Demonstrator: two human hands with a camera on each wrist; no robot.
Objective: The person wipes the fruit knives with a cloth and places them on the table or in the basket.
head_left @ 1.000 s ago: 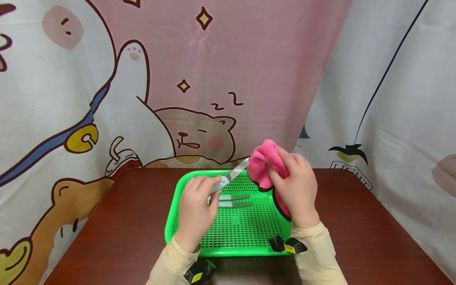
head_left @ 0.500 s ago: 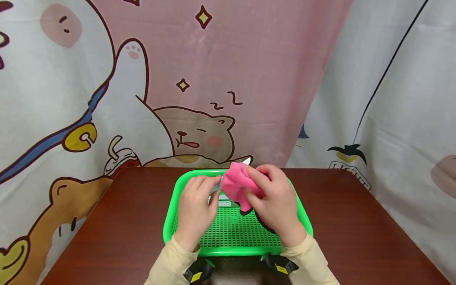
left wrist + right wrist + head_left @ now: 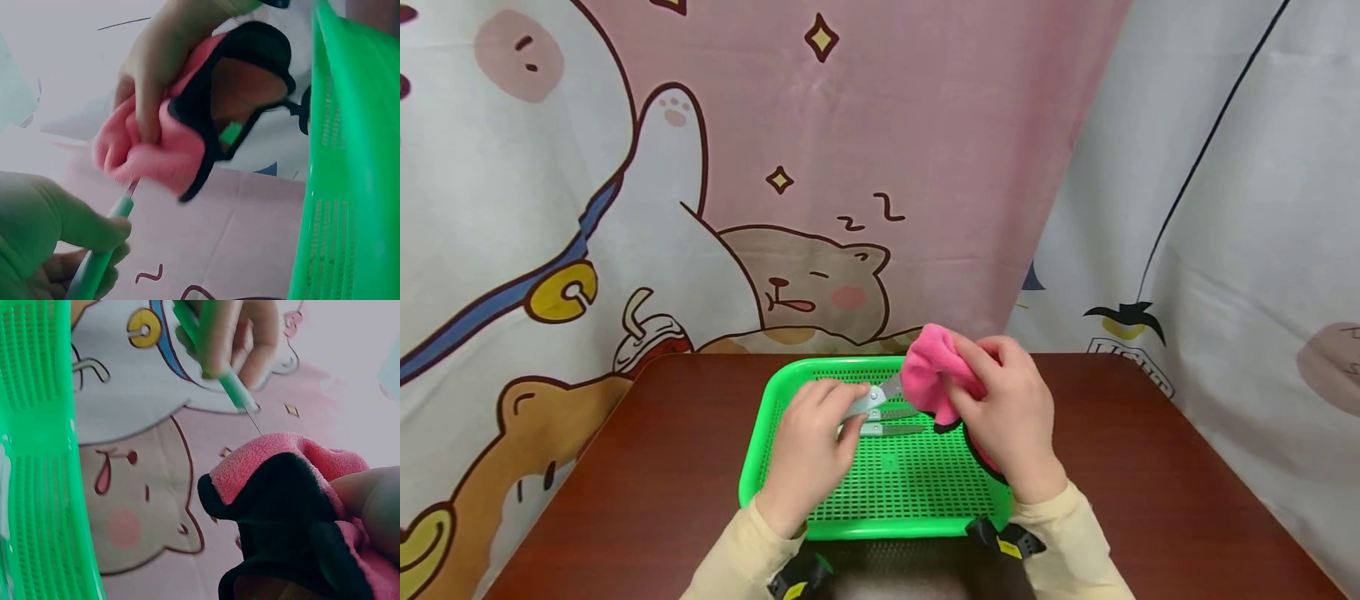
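My left hand grips the pale handle of a knife above the basket. Its blade points up and right, and the outer part is hidden in a pink cloth with black edging. My right hand pinches that cloth, folded around the blade. In the left wrist view the cloth hangs in loose folds, a short bit of blade showing between it and the handle. The right wrist view shows the thin blade entering the cloth.
A green perforated basket stands on the dark brown table. Two more knives with pale handles lie in it, one being the nearer knife. A cartoon-printed curtain hangs behind the table.
The right hand first moved left along the blade with the cloth, leaving only the tip out, then drew back right towards the tip. The left hand kept its grip on the knife.
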